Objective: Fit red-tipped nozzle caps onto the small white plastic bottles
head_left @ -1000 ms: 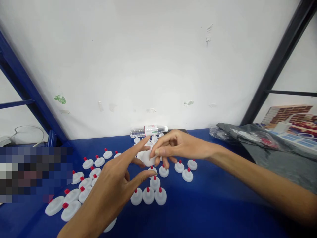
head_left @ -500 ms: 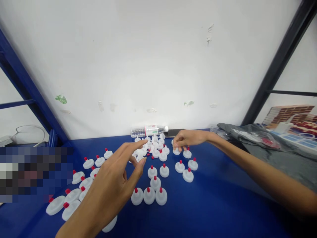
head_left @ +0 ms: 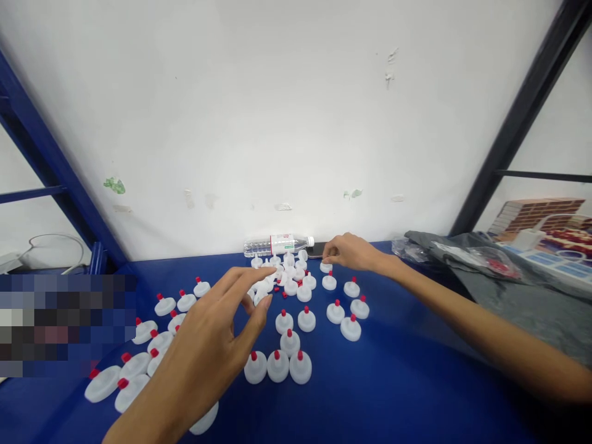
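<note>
My left hand hovers over the left-middle of the table, thumb and fingers apart, with nothing between them. At the back, my right hand has its fingers closed around the top of a white round lid, hiding its tip. Just in front of it stands another white lid with a red tip. More red-tipped lids stand to its right and front. A heap of white lids without red tips lies between the hands, with small loose red caps beside it.
Several red-tipped lids stand on the left, partly behind my left arm. A clear bottle lies along the white wall, next to a flat dark object. Grey plastic bags lie at the right; blue posts rise at left.
My right hand has moved back from the nearer lid, which stands uncovered, to the lid behind it. My left hand has stayed almost still.
</note>
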Available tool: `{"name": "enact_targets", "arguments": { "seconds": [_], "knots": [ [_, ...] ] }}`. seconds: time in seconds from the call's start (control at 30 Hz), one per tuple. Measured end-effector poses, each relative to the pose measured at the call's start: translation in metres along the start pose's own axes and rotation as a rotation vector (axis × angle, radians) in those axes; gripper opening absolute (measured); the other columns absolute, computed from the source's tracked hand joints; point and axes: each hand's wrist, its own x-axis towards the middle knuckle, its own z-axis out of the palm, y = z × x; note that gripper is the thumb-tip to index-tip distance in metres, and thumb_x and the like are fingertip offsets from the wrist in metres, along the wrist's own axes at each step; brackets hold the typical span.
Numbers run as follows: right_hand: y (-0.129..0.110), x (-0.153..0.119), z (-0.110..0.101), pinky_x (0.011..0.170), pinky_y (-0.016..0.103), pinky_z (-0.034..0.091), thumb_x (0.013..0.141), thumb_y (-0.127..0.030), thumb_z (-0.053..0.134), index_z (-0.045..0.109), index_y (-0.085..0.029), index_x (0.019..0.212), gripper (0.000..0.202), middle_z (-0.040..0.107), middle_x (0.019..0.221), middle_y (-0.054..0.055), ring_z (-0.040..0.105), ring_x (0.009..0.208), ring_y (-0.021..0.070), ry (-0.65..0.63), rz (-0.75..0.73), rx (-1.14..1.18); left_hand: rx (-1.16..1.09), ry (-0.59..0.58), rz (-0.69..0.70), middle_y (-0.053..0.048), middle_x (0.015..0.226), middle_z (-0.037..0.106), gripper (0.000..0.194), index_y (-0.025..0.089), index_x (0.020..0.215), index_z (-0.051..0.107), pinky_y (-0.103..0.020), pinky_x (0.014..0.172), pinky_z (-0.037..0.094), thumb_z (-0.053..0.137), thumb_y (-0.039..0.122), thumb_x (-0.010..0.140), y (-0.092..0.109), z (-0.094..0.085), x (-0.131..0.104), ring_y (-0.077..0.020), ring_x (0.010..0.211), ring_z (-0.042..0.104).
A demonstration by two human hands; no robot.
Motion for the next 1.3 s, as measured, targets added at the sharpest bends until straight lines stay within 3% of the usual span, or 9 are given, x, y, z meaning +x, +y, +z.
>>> {"name": "enact_targets", "arguments": {
  "seconds": [0.17,0.27,0.37,0.47,0.63,0.7,0.83,1.1,1.3],
  "knots": [
    [-0.025,-0.009,-0.014,0.067,0.029,0.049,0.090,-0.030,0.069,0.079,-0.020,0.089,0.014,0.079,0.088,0.006,0.071,0.081,0.0212,0.114,-0.048,0.086,0.029,0.008,0.015,-0.002,0.124,0.065,0.037,0.035,0.137,0.057,-0.026,0.062,0.055,0.050,0.043,0.102,-0.003,0.003,0.000,-0.0132,0.078,0.066],
    [-0.068,-0.029,-0.026,0.071,0.027,0.053,0.089,-0.038,0.073,0.080,-0.021,0.095,0.020,0.079,0.088,0.004,0.072,0.080,0.0182,0.104,-0.243,0.445,0.065,0.038,0.021,-0.003,0.124,0.067,0.050,0.035,0.145,0.049,-0.025,0.053,0.051,0.057,0.048,0.098,-0.005,0.006,-0.001,-0.0141,0.072,0.066],
    [-0.109,-0.050,-0.031,0.062,0.024,0.051,0.089,-0.038,0.074,0.081,-0.021,0.094,0.018,0.078,0.085,0.002,0.069,0.073,0.0138,0.065,-0.421,0.677,0.041,0.067,0.057,0.000,0.111,0.072,0.047,0.034,0.141,0.055,-0.024,0.048,0.048,0.060,0.047,0.097,-0.005,0.007,-0.001,-0.0107,0.057,0.060],
    [-0.123,-0.056,-0.030,0.061,0.024,0.050,0.092,-0.038,0.071,0.080,-0.022,0.099,0.020,0.078,0.087,0.002,0.068,0.073,0.0131,0.056,-0.457,0.727,0.023,0.075,0.076,0.004,0.094,0.070,0.035,0.035,0.131,0.063,-0.024,0.050,0.047,0.062,0.043,0.097,-0.005,0.004,0.000,-0.0079,0.048,0.051],
    [-0.071,-0.020,-0.013,0.076,0.032,0.052,0.101,-0.041,0.056,0.078,-0.020,0.102,0.031,0.079,0.094,0.007,0.071,0.083,0.0198,0.220,-0.281,0.395,0.109,0.148,0.015,0.003,0.092,0.069,0.036,0.031,0.128,0.065,-0.027,0.053,0.046,0.062,0.046,0.095,-0.006,0.001,0.000,-0.0082,0.045,0.043],
    [-0.042,-0.005,0.000,0.081,0.034,0.050,0.101,-0.035,0.054,0.078,-0.020,0.102,0.029,0.079,0.102,0.008,0.071,0.091,0.0232,0.153,-0.226,0.187,0.116,0.159,0.011,0.003,0.091,0.068,0.036,0.030,0.128,0.065,-0.029,0.056,0.048,0.062,0.046,0.096,-0.007,0.002,0.000,-0.0096,0.048,0.047],
    [-0.008,0.007,0.018,0.075,0.031,0.049,0.096,-0.029,0.059,0.079,-0.021,0.096,0.022,0.080,0.096,0.006,0.071,0.083,0.0224,0.009,-0.236,0.165,0.114,0.156,0.027,0.001,0.093,0.069,0.036,0.030,0.128,0.065,-0.032,0.069,0.053,0.062,0.045,0.096,-0.007,0.003,-0.001,-0.0150,0.065,0.062],
    [-0.003,0.009,0.020,0.083,0.027,0.051,0.099,-0.025,0.053,0.078,-0.023,0.113,0.029,0.078,0.110,0.003,0.072,0.096,0.0189,-0.139,-0.336,0.244,0.128,0.137,0.041,0.002,0.087,0.069,0.039,0.030,0.128,0.066,-0.031,0.068,0.054,0.061,0.049,0.095,-0.006,0.003,0.000,-0.0166,0.068,0.066],
    [0.001,0.009,0.025,0.083,0.029,0.051,0.096,-0.029,0.063,0.079,-0.021,0.111,0.023,0.079,0.108,0.005,0.072,0.096,0.0201,-0.152,-0.359,0.263,0.141,0.105,0.014,0.002,0.085,0.069,0.040,0.030,0.128,0.066,-0.029,0.056,0.048,0.058,0.051,0.096,-0.005,0.002,0.000,-0.0106,0.046,0.048]
  ]
}}
